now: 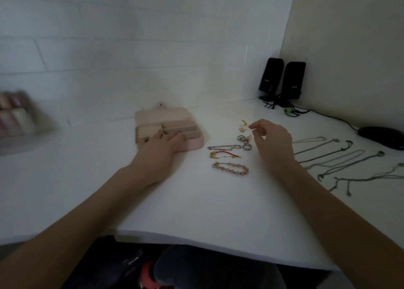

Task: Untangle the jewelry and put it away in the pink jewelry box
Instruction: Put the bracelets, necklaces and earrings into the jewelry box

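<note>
Left hand (pixel 162 145) rests flat on the open pink jewelry box (pixel 188 124), steadying it; right hand (pixel 271 140) hovers over earrings (pixel 243 126), grip loosely curled, apparently empty.

The table (pixel 196 201) is plain white, and the jewelry box (pixel 192 145) on it is pale pink outside with a beige lining. Beside it lie a silver chain bracelet (pixel 224 146), a red cord bracelet (pixel 223 154) with gold ends, and a bracelet of pink beads (pixel 231 168). The necklaces (pixel 338 159) are silver-grey, while the two speakers (pixel 282 79) and the mouse (pixel 382 136) are black.
</note>
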A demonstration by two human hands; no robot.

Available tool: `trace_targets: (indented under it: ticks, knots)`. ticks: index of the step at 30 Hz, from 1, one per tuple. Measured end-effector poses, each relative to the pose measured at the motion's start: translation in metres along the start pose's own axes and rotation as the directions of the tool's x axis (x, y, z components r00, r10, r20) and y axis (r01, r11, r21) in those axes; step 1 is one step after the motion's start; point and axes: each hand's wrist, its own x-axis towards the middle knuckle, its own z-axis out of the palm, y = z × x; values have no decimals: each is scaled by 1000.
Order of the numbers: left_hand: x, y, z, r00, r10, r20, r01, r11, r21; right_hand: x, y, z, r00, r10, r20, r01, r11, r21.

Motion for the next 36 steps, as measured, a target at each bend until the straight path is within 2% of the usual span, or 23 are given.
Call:
trace_targets:
  ticks: [7,13,15,19,24,29,36]
  knots:
    - [-65,14,-15,998,64,-27,-64,998,-2,-3,6,-2,1000,17,17,-17,1000,12]
    - [-82,20,-17,998,52,-22,-53,998,-28,-11,-16,-1,975,-213,70,189,948,257]
    - [-83,20,-18,998,57,-29,-58,997,-47,-10,-20,2,971,-234,56,214,947,239]
    - [-84,23,-17,998,35,-43,-36,999,-40,-4,-8,-10,992,-129,-7,128,970,208]
    - [-83,28,-14,997,13,-72,-15,1000,-20,4,10,-24,994,-29,103,16,992,122]
    - [-82,35,-15,998,-9,-68,8,1000,-18,-2,2,-13,951,-124,283,119,992,33]
    - [-83,34,-18,999,-9,-42,7,1000,-29,-2,3,-8,952,-129,277,135,991,-3]
